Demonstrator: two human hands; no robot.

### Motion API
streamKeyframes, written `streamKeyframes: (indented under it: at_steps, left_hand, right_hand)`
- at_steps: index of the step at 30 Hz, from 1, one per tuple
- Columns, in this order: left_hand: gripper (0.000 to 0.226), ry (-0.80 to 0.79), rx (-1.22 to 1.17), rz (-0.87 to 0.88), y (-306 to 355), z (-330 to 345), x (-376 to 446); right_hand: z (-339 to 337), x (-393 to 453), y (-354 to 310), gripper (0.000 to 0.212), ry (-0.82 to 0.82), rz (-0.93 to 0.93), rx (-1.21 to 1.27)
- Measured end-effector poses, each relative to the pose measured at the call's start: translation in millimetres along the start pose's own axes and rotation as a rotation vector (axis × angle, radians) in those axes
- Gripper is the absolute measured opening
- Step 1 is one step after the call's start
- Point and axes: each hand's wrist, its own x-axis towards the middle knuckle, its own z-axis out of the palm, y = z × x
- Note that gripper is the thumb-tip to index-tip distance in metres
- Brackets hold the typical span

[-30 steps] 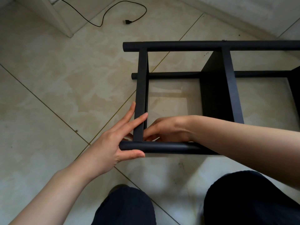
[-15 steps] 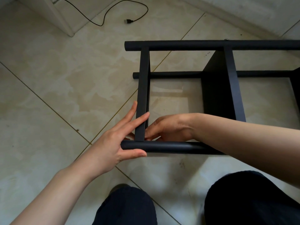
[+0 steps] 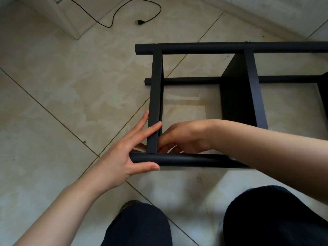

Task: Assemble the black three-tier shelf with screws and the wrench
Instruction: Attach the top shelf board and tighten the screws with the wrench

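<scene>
The black shelf lies on its side on the tiled floor. Its near pole [image 3: 195, 159] runs left to right in front of me, and the far pole [image 3: 213, 47] has a small screw head [image 3: 247, 41] on top. My left hand [image 3: 124, 153] rests straight fingers on the end board [image 3: 155, 96], with the thumb along the near pole. My right hand [image 3: 186, 137] reaches inside the frame to the corner where that board meets the near pole. Its fingers are curled there, and the pole and board hide the fingertips. No wrench is in sight.
A middle board [image 3: 234, 96] stands right of my right forearm. A black cable with a plug [image 3: 140, 22] lies on the floor at the back, beside a white corner [image 3: 71, 23]. My two knees [image 3: 140, 226] [image 3: 275, 219] are close under the shelf.
My right hand's fingers have shifted slightly at the corner. The left hand and the shelf have stayed where they were.
</scene>
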Motion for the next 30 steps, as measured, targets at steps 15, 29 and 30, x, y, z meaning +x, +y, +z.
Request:
streamKeyframes:
  at_steps: [15, 29, 30]
  left_hand:
    - [0.082, 0.420, -0.714, -0.325, 3.3, 47.6, -18.9]
    - [0.050, 0.611, -1.193, -0.350, 55.0, 56.9, -17.2]
    - [0.050, 0.609, -1.182, -0.343, 60.2, 54.2, -16.9]
  right_hand:
    - [21.3, -51.3, 5.8, 0.022, 0.220, -0.318, -0.476]
    - [44.0, -101.2, 17.9, 0.039, 0.524, -0.398, -0.823]
    - [44.8, -106.6, 16.7, 0.039, 0.538, -0.406, -0.829]
